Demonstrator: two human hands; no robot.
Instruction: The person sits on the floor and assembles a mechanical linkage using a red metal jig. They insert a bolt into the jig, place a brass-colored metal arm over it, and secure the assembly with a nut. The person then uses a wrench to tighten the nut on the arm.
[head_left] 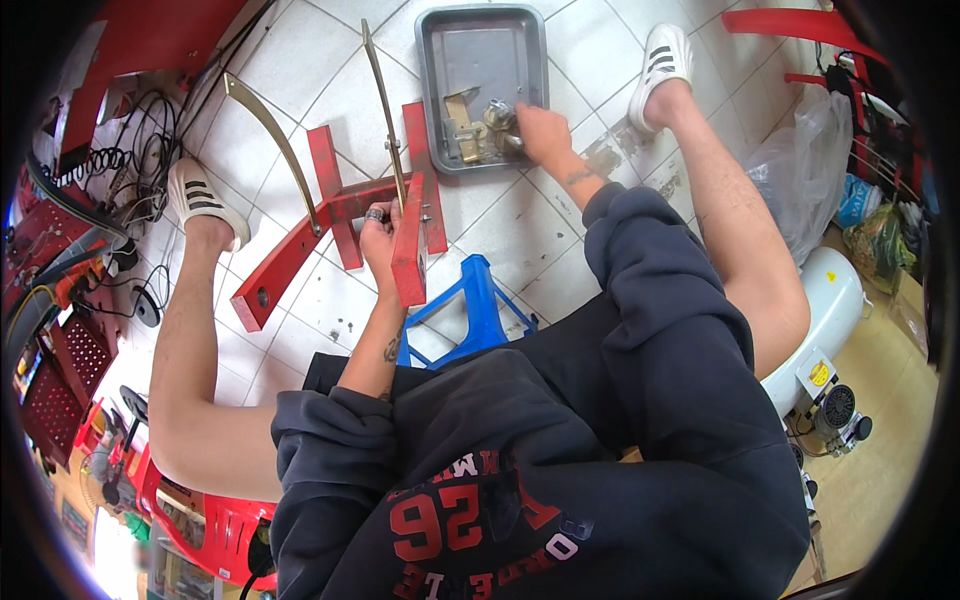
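Two hands (378, 242) (545, 137), left curled against red frame (350, 203), right at metal parts (462, 125) in grey tray (480, 60), grips unclear

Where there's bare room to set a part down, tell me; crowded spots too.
Free: the far part of the tray; the floor between tray and right shoe; tiles between tray and blue stool. Crowded: the tray's near end, with metal parts and the right hand; by the red frame, where the left hand is; left of the left shoe, among cables.

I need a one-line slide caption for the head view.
Left hand at a red frame with curved metal strips, right hand at the metal parts in a gray tray.
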